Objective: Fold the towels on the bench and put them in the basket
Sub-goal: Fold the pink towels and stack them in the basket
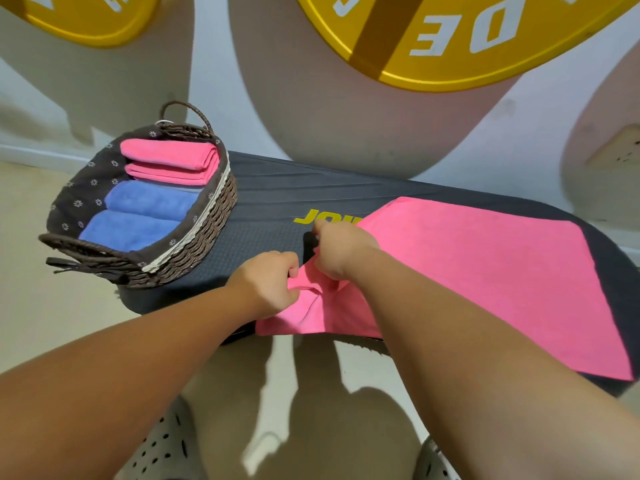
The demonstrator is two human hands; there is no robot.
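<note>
Now both hands are on the left end of the pink towel point(485, 271): the left hand point(266, 282) pinches the near corner and the right hand point(341, 247) curls round the farther edge. The soft, fleecy cloth bunches between them, a grip that looks set to carry that end across for a fold. The rest lies flat on the dark, ribbed table point(277, 195). At its left end sits the lined wicker basket point(194, 244), with folded pink towels point(169, 161) and blue towels point(145, 216) packed side by side.
</note>
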